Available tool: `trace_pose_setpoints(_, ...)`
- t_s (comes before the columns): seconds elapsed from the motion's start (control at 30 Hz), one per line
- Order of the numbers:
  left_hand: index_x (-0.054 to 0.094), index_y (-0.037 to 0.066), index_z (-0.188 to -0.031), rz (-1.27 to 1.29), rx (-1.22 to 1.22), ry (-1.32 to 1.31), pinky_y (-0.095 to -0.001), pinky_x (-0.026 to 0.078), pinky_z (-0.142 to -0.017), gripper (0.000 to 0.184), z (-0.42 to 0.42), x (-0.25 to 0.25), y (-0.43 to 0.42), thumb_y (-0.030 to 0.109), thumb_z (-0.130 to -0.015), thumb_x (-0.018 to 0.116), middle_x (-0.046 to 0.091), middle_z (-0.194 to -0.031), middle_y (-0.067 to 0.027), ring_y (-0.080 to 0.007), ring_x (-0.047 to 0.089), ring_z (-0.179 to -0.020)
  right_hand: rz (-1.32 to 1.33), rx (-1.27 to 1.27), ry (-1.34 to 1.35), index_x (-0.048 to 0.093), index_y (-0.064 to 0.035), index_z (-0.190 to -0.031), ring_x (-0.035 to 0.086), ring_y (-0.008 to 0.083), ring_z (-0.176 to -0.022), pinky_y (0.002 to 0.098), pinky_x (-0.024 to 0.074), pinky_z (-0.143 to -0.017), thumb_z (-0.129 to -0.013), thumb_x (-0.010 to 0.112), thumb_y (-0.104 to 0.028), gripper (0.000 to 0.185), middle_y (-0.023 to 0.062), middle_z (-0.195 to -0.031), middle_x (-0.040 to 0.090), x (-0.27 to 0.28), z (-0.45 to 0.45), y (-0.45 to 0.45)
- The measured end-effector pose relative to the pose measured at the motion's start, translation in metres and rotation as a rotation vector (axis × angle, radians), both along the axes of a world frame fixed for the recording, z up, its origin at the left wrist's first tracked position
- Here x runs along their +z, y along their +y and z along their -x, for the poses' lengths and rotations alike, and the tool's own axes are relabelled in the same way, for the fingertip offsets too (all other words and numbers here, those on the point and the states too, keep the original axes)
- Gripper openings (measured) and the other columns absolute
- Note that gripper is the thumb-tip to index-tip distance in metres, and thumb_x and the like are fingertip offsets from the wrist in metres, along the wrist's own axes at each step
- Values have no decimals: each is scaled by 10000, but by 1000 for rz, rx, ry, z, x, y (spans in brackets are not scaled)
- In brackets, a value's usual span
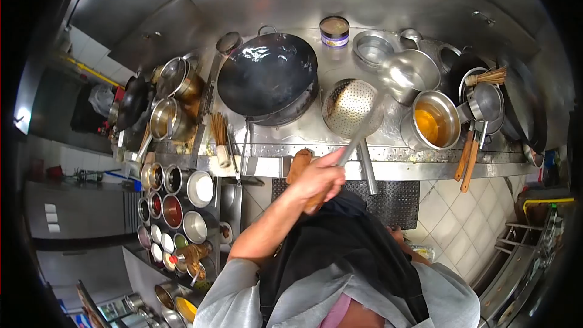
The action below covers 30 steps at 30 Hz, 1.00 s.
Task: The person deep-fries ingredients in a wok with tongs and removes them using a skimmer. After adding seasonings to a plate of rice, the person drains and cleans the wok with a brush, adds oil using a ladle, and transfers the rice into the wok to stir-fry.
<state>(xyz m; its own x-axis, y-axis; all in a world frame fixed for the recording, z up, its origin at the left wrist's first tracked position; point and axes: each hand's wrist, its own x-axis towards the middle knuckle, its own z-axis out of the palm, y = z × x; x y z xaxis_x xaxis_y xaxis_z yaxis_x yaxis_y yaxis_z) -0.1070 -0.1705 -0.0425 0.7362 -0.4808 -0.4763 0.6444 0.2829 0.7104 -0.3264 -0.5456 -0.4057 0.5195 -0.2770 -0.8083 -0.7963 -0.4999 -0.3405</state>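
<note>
My left hand (320,179) is closed around the handle of a long metal utensil (358,136), raised over the counter's front edge. Its blurred far end overlaps the right side of a round perforated strainer (349,106), whose thick handle sticks out past the edge. A brown object (299,167) lies at the counter edge beside my left hand. The large black wok (267,76) sits on the stove behind and to the left. Low beside the dark apron, my right hand (398,235) shows only in part, and its fingers cannot be made out.
Right of the strainer stand a steel bowl (410,73), a pot of amber liquid (430,123) and wooden-handled strainers. A bamboo brush (219,133) lies left of the wok handle. Seasoning containers (172,211) fill the left side. A tin (334,31) stands at the back.
</note>
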Motion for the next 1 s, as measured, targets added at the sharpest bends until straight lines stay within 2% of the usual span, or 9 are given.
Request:
trace_pose_setpoints(0.1,258,120,-1573,-280,-179,-248,-246,401,-442,720,-7,-26,-53,21,-914,528,495,-688,8,-86,457,-476,-127,-27,-102,279,42,-1495,593,420,-1184,459,507,-928,-943,600,-473,821,312,-1316,559,17,5,-23)
trace_pose_setpoints(0.2,270,122,-1569,-728,-70,-794,-247,413,-454,677,6,-57,-72,51,-945,523,494,-681,12,-72,459,-487,125,257,-184,394,41,-1423,625,419,-1114,478,517,-874,-963,576,-421,677,283,-1241,610,-101,44,-69)
trace_pose_setpoints(0.27,275,126,-1567,-706,14,-620,-251,413,-449,669,15,-48,-61,59,-950,524,501,-680,8,-72,459,-482,144,312,-303,517,23,-1337,646,420,-1059,481,520,-847,-975,559,-368,535,261,-1158,658,-190,69,-95)
trace_pose_setpoints(0.43,248,105,-1529,-57,292,-164,-228,421,-374,601,43,-35,10,144,-1002,534,458,-657,20,-80,478,-438,105,571,-142,554,15,-1277,649,423,-1033,479,519,-836,-974,557,-349,473,253,-1109,668,-76,-69,-89)
trace_pose_setpoints(0.53,390,89,-1378,57,479,-85,-234,425,-377,425,83,-38,52,130,-986,549,460,-681,22,-69,478,-446,90,936,-183,576,9,-1241,652,425,-1017,478,518,-829,-974,556,-337,438,248,-1080,674,1,-162,-41)
trace_pose_setpoints(0.67,388,90,-1436,437,688,-107,-240,402,-350,485,188,-40,71,94,-969,518,452,-670,23,-68,462,-427,143,1473,-219,606,2,-1194,655,427,-996,477,518,-821,-973,554,-322,395,241,-1041,683,97,-220,61)
trace_pose_setpoints(0.83,379,89,-1448,427,864,-181,-224,390,-351,506,332,-8,71,105,-966,532,455,-669,7,-67,474,-433,262,2076,-366,643,-7,-1134,659,429,-970,476,517,-810,-972,553,-303,349,233,-993,693,211,-191,226)
trace_pose_setpoints(0.93,368,81,-1452,409,995,-208,-223,393,-350,547,397,2,61,93,-933,541,463,-664,-9,-79,483,-423,-137,2145,-568,671,-28,-1004,653,441,-935,478,505,-816,-958,561,-231,235,242,-891,685,250,-118,348)
trace_pose_setpoints(1.0,358,78,-1458,390,1069,-232,-224,396,-350,573,433,6,57,82,-914,538,468,-666,-16,-86,489,-418,-761,2042,-496,654,-27,-967,679,346,-850,434,510,-764,-948,570,-159,158,178,-846,681,191,-65,403)
